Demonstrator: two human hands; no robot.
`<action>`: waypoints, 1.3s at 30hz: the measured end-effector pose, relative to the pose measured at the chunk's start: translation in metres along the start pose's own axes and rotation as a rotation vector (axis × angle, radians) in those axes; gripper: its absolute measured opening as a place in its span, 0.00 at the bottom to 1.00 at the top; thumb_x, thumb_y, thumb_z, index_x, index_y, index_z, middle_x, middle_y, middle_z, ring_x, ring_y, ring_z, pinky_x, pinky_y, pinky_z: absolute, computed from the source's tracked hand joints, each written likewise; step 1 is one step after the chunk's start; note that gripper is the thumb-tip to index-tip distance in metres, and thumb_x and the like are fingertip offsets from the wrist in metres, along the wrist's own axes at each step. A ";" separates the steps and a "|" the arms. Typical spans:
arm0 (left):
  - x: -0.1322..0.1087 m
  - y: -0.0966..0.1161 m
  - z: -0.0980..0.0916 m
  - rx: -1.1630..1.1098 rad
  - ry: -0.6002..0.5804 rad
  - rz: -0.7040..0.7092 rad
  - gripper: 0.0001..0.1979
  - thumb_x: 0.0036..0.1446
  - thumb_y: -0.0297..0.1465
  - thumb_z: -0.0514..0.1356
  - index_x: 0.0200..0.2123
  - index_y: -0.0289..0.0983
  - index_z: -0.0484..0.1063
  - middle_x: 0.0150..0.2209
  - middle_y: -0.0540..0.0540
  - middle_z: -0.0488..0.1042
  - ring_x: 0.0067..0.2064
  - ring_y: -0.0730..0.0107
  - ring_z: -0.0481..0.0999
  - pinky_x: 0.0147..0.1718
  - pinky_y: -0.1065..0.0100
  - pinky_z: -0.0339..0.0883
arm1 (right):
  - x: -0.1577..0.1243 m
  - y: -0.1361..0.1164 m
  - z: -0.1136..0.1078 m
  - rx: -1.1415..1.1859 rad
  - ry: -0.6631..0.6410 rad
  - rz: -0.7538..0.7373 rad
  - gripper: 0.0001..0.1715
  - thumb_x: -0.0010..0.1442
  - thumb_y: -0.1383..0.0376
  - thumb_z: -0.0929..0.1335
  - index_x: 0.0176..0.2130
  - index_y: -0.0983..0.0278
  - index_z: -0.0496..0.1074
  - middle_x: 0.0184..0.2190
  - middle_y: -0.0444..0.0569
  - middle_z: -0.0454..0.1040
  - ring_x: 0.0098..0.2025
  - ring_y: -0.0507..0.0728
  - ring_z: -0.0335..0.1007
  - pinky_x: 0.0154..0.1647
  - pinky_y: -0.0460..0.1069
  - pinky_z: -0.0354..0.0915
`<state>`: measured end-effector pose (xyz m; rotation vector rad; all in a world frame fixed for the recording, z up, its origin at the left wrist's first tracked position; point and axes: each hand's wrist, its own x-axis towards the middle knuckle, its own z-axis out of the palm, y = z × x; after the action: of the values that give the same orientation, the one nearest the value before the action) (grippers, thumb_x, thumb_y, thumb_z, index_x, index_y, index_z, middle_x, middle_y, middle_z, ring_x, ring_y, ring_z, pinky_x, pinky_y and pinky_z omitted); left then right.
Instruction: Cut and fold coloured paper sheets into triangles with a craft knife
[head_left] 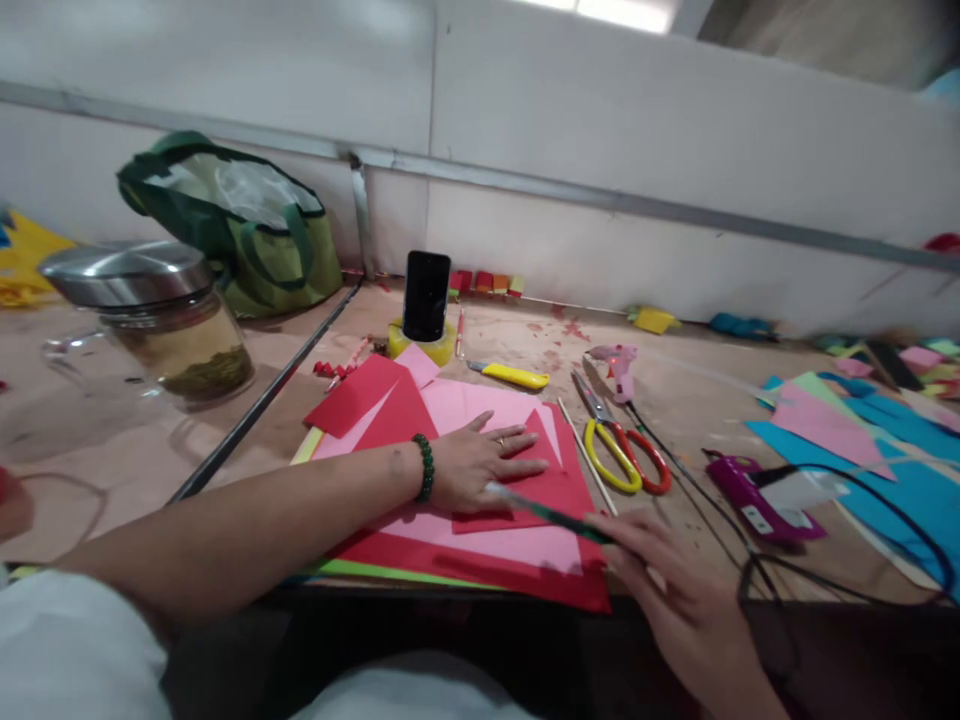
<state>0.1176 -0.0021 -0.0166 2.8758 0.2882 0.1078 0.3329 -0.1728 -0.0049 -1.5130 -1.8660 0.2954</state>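
Observation:
My left hand (pixel 480 465) lies flat with its fingers spread on a red paper piece (pixel 555 490), which rests on pink paper (pixel 480 545) and more red sheets. My right hand (pixel 667 570) holds a thin tool with a green handle (pixel 574 524). Its pale, blurred blade points left and reaches the edge of my left hand over the red paper. A thin wooden stick (pixel 587 455) lies along the right side of the paper. Past the far edge of the stack is a yellow cutter (pixel 517 376).
Scissors (pixel 615 440), a pink glue gun (pixel 621 372) and a purple power strip (pixel 750 495) with cables lie at right. A phone (pixel 426 295) stands on yellow tape. A glass jar (pixel 180 335) and green bag (pixel 289 255) stand left; blue paper (pixel 900 510) lies far right.

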 end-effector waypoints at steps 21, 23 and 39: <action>0.002 0.010 -0.012 0.009 0.093 -0.192 0.40 0.46 0.58 0.60 0.53 0.34 0.67 0.42 0.36 0.72 0.40 0.51 0.73 0.38 0.58 0.67 | 0.010 0.078 0.013 -0.582 0.405 0.177 0.24 0.61 0.56 0.61 0.52 0.65 0.68 0.50 0.59 0.67 0.52 0.67 0.64 0.52 0.64 0.63; 0.005 0.010 -0.011 -0.080 0.072 -0.241 0.39 0.45 0.56 0.62 0.53 0.35 0.66 0.44 0.36 0.74 0.42 0.50 0.74 0.38 0.58 0.68 | 0.010 0.081 0.013 -0.587 0.378 0.182 0.26 0.62 0.54 0.60 0.54 0.65 0.66 0.52 0.59 0.65 0.55 0.67 0.62 0.54 0.64 0.62; -0.023 -0.014 -0.058 -0.913 0.690 -0.435 0.14 0.54 0.37 0.61 0.38 0.33 0.75 0.33 0.46 0.77 0.33 0.68 0.74 0.33 0.70 0.67 | 0.011 0.069 0.006 -0.543 0.596 0.039 0.23 0.63 0.53 0.61 0.45 0.67 0.71 0.48 0.63 0.68 0.53 0.70 0.65 0.52 0.65 0.63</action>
<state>0.0870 0.0204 0.0351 1.7461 0.7421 0.8865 0.3808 -0.1414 -0.0455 -1.7334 -1.4842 -0.6350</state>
